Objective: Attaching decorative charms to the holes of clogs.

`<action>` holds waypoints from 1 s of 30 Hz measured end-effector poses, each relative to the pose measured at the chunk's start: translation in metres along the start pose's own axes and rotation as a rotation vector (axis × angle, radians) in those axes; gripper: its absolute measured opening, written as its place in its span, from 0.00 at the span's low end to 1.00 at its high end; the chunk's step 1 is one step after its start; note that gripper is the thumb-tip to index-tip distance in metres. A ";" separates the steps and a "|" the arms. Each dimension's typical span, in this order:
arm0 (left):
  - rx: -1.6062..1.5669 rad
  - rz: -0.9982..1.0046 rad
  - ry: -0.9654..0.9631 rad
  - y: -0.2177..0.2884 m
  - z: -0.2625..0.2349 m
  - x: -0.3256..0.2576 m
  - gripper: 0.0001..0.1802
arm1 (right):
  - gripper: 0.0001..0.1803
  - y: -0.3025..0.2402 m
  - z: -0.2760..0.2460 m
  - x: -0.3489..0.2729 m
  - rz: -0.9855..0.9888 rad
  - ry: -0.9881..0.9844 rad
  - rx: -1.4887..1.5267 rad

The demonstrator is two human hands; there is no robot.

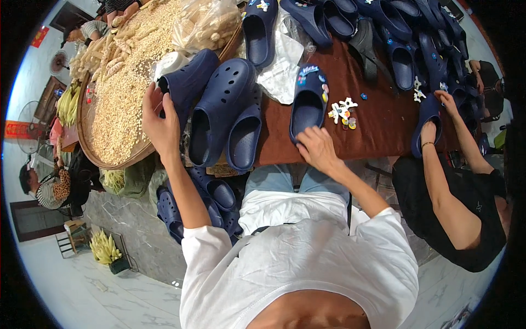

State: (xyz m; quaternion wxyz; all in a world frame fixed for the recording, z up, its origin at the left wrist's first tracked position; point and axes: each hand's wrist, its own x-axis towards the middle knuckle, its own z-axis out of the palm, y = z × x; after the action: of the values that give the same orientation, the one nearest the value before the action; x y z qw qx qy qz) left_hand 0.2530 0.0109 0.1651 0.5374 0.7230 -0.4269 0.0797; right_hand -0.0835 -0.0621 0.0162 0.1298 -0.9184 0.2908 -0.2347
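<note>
A plain navy clog (193, 75) is gripped at its open rim by my left hand (161, 119), tilted above the other clogs. Beside it stand two more plain navy clogs, a large one (226, 93) with holes in its upper and a smaller one (245, 134). My right hand (319, 147) has its fingers curled over the heel of a decorated navy clog (308, 112) on the brown cloth. Colourful charms show on that clog's toe and side. Right of it lies a small pile of white and coloured charms (343, 113).
A round basket (84, 129) of corn kernels (118, 118) and cobs stands left. Many navy clogs (402, 63) crowd the far right of the brown cloth (378, 123). A co-worker's hands (438, 118) handle a clog at right. More clogs (211, 200) lie below the table edge.
</note>
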 end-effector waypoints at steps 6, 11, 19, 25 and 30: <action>-0.430 0.000 -0.170 0.048 0.061 -0.091 0.12 | 0.11 -0.024 -0.013 -0.049 0.030 -0.120 0.078; -0.447 -0.211 -0.515 0.053 0.117 -0.165 0.14 | 0.11 -0.034 -0.030 -0.048 0.172 -0.115 0.362; -0.117 -0.148 -0.550 0.038 0.186 -0.160 0.20 | 0.25 0.054 -0.001 -0.007 0.795 0.210 0.541; -0.013 -0.391 -0.806 0.023 0.207 -0.141 0.38 | 0.31 0.065 0.006 -0.001 0.950 0.080 0.560; -0.009 -0.433 -0.894 0.004 0.218 -0.135 0.39 | 0.20 0.052 -0.003 0.006 0.721 0.026 0.335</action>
State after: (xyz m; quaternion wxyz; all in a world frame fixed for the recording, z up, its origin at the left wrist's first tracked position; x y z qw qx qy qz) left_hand 0.0910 -0.1013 0.0011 0.3092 0.7561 -0.4557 -0.3535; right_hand -0.1051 -0.1074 0.0015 0.3483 -0.7204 0.5539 -0.2299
